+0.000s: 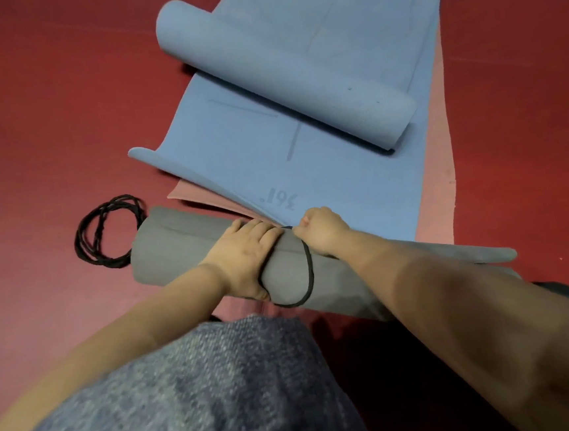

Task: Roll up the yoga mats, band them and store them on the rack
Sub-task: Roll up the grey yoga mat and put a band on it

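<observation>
A rolled grey yoga mat (176, 249) lies across the red floor in front of me. My left hand (245, 253) presses down on its middle, fingers wrapped over the top. My right hand (324, 229) pinches a black elastic band (310, 271) that loops loosely around the roll just right of my left hand. Beyond it a blue mat (243, 150) lies flat, its far part curled back into a loose roll (284, 74). Under the blue mat lies a pink mat (439, 167).
A bundle of spare black bands (105, 231) lies on the floor left of the grey roll's end. My knee in blue-grey fabric (202, 394) fills the near foreground. The red floor (44, 116) stretches to the left and right.
</observation>
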`<state>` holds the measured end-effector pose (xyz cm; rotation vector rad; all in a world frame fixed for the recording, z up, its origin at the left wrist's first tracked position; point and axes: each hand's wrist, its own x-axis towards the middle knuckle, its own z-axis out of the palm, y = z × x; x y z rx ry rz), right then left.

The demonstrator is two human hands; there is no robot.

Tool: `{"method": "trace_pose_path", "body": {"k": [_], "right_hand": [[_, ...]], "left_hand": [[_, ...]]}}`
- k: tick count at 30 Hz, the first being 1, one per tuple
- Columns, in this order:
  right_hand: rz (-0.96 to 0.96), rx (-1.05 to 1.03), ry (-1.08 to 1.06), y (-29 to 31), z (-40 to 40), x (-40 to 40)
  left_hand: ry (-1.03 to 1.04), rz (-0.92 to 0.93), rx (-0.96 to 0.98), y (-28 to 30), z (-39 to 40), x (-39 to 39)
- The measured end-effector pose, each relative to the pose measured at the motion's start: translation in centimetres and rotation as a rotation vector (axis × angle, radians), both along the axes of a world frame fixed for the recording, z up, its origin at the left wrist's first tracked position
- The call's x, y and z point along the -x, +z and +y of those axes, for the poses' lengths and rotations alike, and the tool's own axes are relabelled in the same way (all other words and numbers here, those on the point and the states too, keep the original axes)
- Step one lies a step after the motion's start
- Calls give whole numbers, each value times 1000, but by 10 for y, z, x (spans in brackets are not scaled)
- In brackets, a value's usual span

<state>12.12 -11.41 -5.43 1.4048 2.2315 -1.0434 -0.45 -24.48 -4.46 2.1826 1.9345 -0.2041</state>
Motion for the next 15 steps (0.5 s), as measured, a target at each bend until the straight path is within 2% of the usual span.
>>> {"method": "trace_pose_path", "body": {"k": [3,6,11,15], "right_hand": [[129,144,-67,35,9,-21],[284,105,-91,83,25,-39],[697,123,-432,173,43,-76],[871,213,-621,214,39,-117]], "left_hand": [[-110,37,-101,39,14,-2],[-280,129,-220,105,41,-8],[-650,420,-526,220,84,-32],[-874,586,-732,261,91,-72]]}}
